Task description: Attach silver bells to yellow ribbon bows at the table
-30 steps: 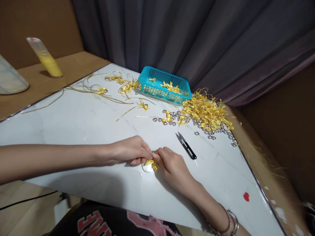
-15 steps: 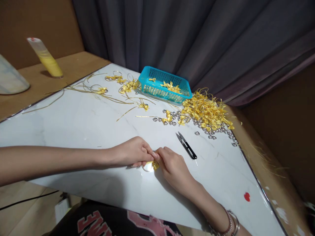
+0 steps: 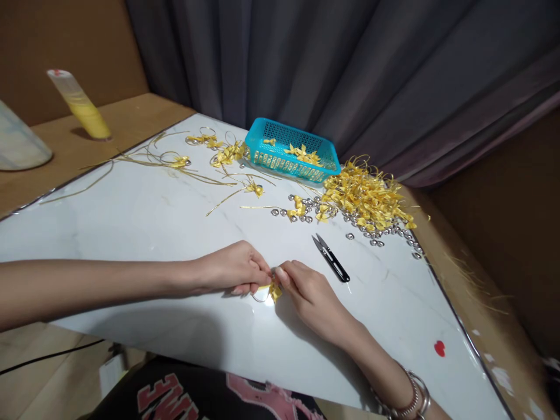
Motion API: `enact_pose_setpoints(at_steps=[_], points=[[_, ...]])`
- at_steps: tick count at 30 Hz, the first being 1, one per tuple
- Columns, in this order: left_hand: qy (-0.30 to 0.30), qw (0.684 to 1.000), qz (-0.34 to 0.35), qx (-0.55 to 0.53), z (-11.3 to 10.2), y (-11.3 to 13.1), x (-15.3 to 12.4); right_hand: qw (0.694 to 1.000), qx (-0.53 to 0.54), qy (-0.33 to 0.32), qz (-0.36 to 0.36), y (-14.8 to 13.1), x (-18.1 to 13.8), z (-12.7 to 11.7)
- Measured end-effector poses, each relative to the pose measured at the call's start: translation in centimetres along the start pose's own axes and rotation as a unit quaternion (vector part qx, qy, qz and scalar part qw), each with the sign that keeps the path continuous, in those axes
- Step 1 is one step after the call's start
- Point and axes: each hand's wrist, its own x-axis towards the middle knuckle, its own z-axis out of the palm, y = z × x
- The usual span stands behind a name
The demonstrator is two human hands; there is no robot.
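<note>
My left hand point(image 3: 234, 269) and my right hand point(image 3: 308, 291) meet near the front of the white marble table point(image 3: 144, 227). Both pinch a small yellow ribbon bow point(image 3: 273, 290) that sits on a thin metal ring point(image 3: 261, 296). The fingertips of both hands are pressed together over the bow, and part of it is hidden under them. Black thread snips point(image 3: 331, 258) lie on the table just right of my right hand.
A blue plastic basket point(image 3: 291, 150) with a few yellow bows stands at the back. Beside it lies a heap of yellow bows point(image 3: 365, 195) with several silver beads point(image 3: 376, 236). Finished ring bows and ribbon strands point(image 3: 184, 160) lie at the back left. A yellow ribbon spool point(image 3: 81, 104) stands on the wooden ledge.
Both hands have stayed in place, with only small finger movements on the bow. The view has shifted very slightly.
</note>
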Motion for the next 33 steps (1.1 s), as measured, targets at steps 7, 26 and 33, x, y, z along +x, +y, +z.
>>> enact_pose_setpoints(at_steps=[7, 26, 33], points=[[-0.012, 0.999, -0.022, -0.025, -0.2, 0.3, -0.1, 0.999, 0.037, -0.025, -0.019, 0.1, -0.2, -0.7], [0.01, 1.0, -0.004, 0.013, 0.0, -0.4, 0.2, 0.992, 0.127, -0.021, 0.005, 0.6, -0.3, -0.8], [0.016, 1.0, -0.002, 0.009, 0.2, -0.1, 0.0, 0.979, 0.203, 0.036, 0.006, 1.3, 0.0, -0.7]])
